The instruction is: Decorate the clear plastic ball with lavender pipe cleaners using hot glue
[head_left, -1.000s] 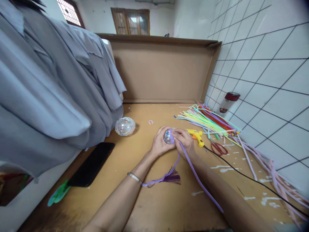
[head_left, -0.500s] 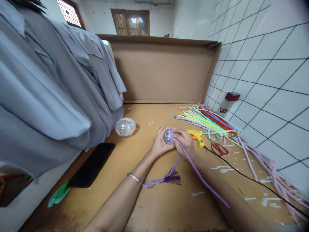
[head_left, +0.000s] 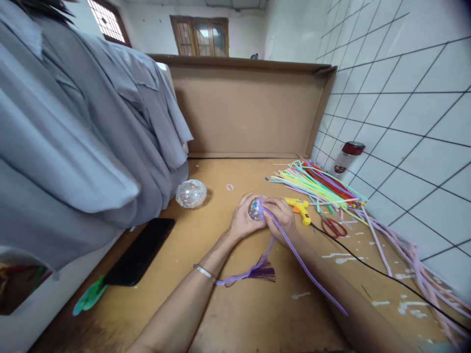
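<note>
My left hand [head_left: 243, 218] is wrapped round a small clear ball [head_left: 254, 209] with coloured flecks, above the middle of the table. My right hand [head_left: 281, 215] is closed at the ball's right side, fingers pinching a purple pipe cleaner [head_left: 294, 250] against it. One end of that pipe cleaner trails over my right forearm. Below the hands hangs another purple strand [head_left: 239, 278] with a dark purple tassel [head_left: 263, 271], reaching my left wrist. My fingers hide part of the ball and where the strands join it.
A larger clear ball [head_left: 191, 193] sits left, near hanging grey shirts [head_left: 147, 113] and a black phone [head_left: 140, 252]. On the right lie a yellow glue gun [head_left: 302, 210] with a black cord, red-handled scissors [head_left: 334, 227], a pipe cleaner bundle [head_left: 309, 179] and a jar [head_left: 346, 159].
Both hands stay in nearly the same place on the ball and purple pipe cleaner. The pipe cleaner's loose end has shifted very slightly; little else differs.
</note>
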`<state>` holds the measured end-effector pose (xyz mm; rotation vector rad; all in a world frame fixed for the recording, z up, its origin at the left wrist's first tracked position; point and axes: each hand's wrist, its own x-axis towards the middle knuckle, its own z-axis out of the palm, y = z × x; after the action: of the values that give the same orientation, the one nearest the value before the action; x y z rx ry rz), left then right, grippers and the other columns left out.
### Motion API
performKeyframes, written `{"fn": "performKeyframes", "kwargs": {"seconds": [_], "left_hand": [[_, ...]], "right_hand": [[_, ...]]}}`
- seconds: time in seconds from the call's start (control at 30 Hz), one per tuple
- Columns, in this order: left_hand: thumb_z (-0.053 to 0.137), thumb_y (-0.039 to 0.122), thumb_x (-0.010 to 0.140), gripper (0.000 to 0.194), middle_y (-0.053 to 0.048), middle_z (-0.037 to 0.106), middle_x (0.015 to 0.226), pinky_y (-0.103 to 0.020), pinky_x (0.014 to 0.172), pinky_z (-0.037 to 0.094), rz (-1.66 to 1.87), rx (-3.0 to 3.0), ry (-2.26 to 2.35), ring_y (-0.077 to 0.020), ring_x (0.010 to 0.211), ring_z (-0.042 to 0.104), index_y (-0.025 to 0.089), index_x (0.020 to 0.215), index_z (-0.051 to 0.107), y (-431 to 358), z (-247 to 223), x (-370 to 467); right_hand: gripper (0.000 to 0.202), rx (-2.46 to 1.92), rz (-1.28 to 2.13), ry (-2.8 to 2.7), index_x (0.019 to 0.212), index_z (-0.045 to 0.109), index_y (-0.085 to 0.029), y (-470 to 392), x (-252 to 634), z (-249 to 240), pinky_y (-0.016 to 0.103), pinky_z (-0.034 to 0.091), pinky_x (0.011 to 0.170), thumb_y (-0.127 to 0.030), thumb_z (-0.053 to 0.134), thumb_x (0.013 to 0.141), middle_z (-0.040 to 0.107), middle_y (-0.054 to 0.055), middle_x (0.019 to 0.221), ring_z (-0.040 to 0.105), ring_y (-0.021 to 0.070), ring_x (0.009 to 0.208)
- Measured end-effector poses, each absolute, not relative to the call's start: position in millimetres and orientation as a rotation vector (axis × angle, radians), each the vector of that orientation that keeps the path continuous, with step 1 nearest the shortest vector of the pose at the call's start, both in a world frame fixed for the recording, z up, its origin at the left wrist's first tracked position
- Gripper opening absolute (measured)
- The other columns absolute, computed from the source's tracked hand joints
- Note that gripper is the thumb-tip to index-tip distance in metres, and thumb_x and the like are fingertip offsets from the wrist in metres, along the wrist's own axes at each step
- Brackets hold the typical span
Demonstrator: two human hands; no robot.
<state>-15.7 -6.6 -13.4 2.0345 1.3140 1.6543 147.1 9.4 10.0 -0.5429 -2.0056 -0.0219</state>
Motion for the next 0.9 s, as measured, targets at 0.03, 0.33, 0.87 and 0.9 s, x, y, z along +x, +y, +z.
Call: {"fn": "performKeyframes", "kwargs": {"seconds": [0.03,0.33,0.87,0.9], "left_hand": [[0.082,0.035,0.06,0.065,-0.011,0.061,0.121,-0.044,0.103,0.05,1.647,2.04,1.32,-0.0271,0.115,0.061,0.019,0.118,0.057,-7.2,-13.0,-15.7],[0.082,0.031,0.058,0.068,-0.011,0.06,0.125,-0.043,0.104,0.05,1.62,2.041,1.36,-0.0277,0.117,0.06,0.02,0.119,0.056,-8.3,-13.0,-14.1],[0.081,0.029,0.06,0.069,-0.012,0.056,0.128,-0.044,0.107,0.048,1.593,2.093,1.356,-0.0283,0.122,0.057,0.019,0.122,0.055,-10.5,-13.5,-15.0],[0.082,0.029,0.059,0.07,-0.012,0.054,0.131,-0.044,0.108,0.047,1.588,2.094,1.368,-0.029,0.124,0.056,0.019,0.123,0.055,-11.0,-13.6,-14.8]], "right_hand": [[0.024,-0.544,-0.011,-1.997,0.11,0.066,-0.023,9.1,146.9,10.6,0.041,0.054,0.085,-0.022,0.05,0.092,0.067,0.009,0.103,0.062,0.0231,0.096],[0.026,-0.518,-0.042,-1.996,0.114,0.064,-0.02,9.6,147.5,11.3,0.04,0.054,0.084,-0.017,0.049,0.093,0.067,0.01,0.103,0.062,0.0234,0.095],[0.023,-0.531,-0.048,-1.971,0.11,0.064,-0.02,9.1,145.7,7.9,0.041,0.053,0.083,-0.018,0.05,0.092,0.066,0.01,0.102,0.061,0.0228,0.094],[0.023,-0.533,-0.055,-1.974,0.111,0.064,-0.02,8.9,145.7,7.8,0.041,0.053,0.084,-0.018,0.05,0.093,0.066,0.01,0.103,0.061,0.0229,0.095]]}}
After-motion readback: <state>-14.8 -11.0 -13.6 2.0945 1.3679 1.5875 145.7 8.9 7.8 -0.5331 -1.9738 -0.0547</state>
